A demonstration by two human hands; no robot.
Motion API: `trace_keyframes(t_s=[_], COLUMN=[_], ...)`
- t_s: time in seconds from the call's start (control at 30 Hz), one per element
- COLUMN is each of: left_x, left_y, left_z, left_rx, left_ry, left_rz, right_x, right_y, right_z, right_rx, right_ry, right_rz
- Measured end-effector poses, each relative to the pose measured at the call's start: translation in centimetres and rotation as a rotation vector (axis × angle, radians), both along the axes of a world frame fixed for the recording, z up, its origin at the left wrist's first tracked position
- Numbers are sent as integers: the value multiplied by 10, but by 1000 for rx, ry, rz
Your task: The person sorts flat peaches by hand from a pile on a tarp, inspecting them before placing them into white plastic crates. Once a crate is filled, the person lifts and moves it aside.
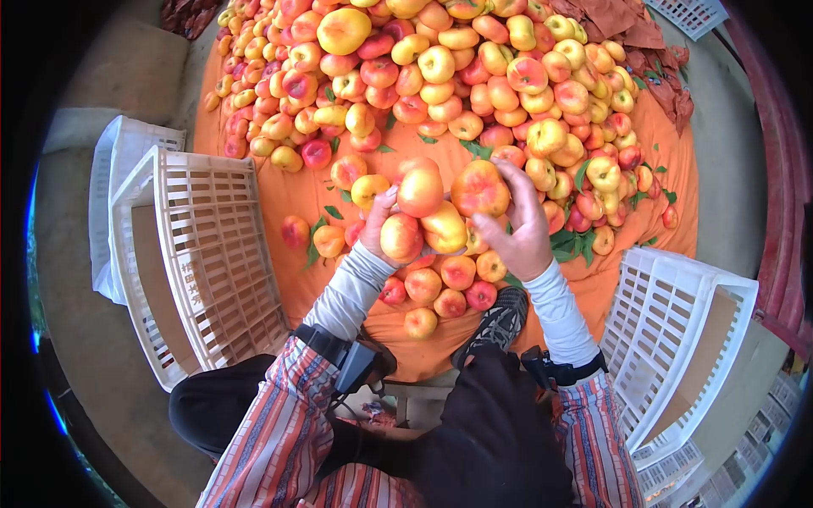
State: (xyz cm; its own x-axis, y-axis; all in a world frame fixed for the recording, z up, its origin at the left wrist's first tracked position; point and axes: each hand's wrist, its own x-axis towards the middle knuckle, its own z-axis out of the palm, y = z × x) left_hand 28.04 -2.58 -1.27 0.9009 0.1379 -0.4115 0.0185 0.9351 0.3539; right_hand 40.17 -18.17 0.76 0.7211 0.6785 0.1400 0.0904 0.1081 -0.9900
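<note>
Several flat peaches (420, 192) are gathered in my left hand (377, 222), whose fingers are mostly hidden beneath them. My right hand (519, 229) grips one orange-red flat peach (480, 188) between thumb and fingers, just right of the peaches in my left hand. Below both hands, more loose flat peaches (423, 285) lie on an orange cloth (284, 207). Beyond them rises a large pile of yellow and red flat peaches (406, 80), with green leaves scattered among the fruit.
White slatted plastic crates stand on their sides at left (222, 237) and right (669, 339). Another white crate (690, 13) is at the far upper right. Reddish-brown crumpled cloth (622, 21) borders the pile. My shoe (500, 322) rests at the cloth's near edge.
</note>
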Motion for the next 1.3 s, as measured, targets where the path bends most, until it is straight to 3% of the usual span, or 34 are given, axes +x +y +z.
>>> trace_keyframes(t_s=[0.1, 0.13, 0.27, 0.47, 0.7, 0.9, 1.0, 1.1, 1.13, 1.3], left_x=[-3, -3, -3, -2, -2, -1, -8, -9, -12, -12], left_y=[-8, -10, -11, -24, -30, -27, -35, -41, -41, -44], left_z=[-3, 0, 6, 1, -6, -10, -14, -10, -7, 3], left_rx=[37, 24, 107, 47, 229, 309, 295, 69, -171, 19], left_ry=[40, 47, 101, 29, 15, -55, 89, 47, 37, 122], left_rz=[-30, -40, -154, -51, -138, -262, -244, -77, -52, -110], right_x=[1, 0, 5, -13, -27, -29, -25, -21, -20, -9], right_y=[-5, -7, -15, -15, -28, -35, -38, -46, -50, -55], right_z=[4, 0, -16, -12, -3, -12, -10, -11, -10, 5], right_rx=[137, 26, -177, 128, 34, 90, 34, 116, 168, -244], right_ry=[363, 396, 176, 402, 462, 731, 833, 918, 943, 363], right_rz=[19, 37, 30, -129, -128, -167, -111, 0, 42, 127])
